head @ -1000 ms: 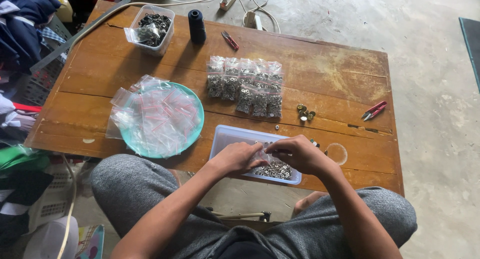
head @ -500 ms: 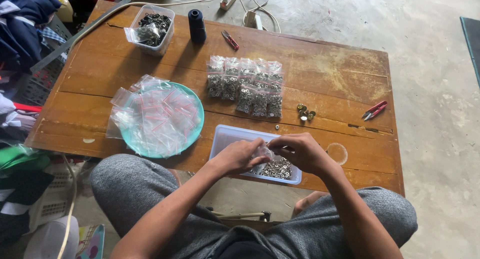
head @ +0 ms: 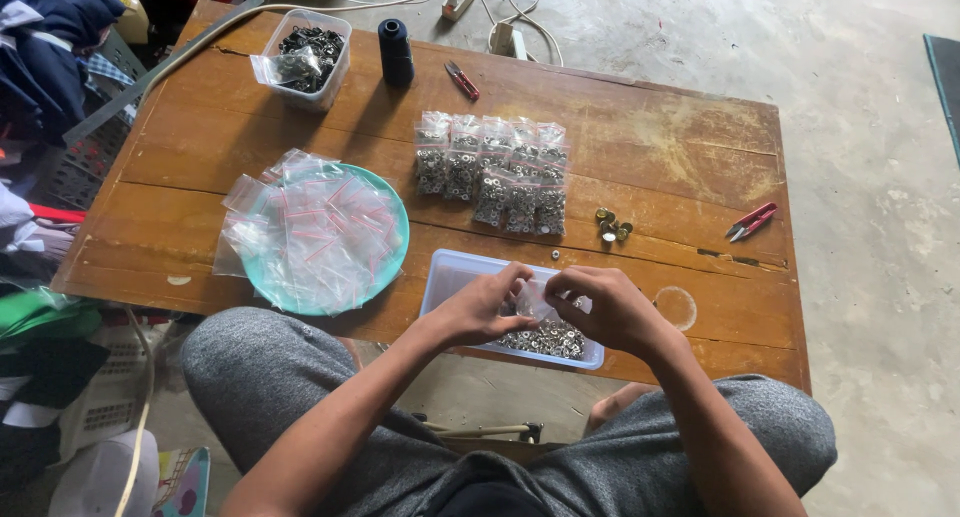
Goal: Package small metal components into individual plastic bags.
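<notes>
Looks like the bagging step is going on: the left hand (head: 487, 305) and right hand (head: 607, 307) are pinching 1 small clear bag (head: 535, 299) between them, close together over the clear tray (head: 452, 274) of metal rings at the table's near edge. Next it's probably needing a steady pinch to seal or fill it. Both forearms are angling inward from the knees. Filled bags (head: 492, 170) are lying farther back, empty ones on the teal plate (head: 396, 220) to the left.
</notes>
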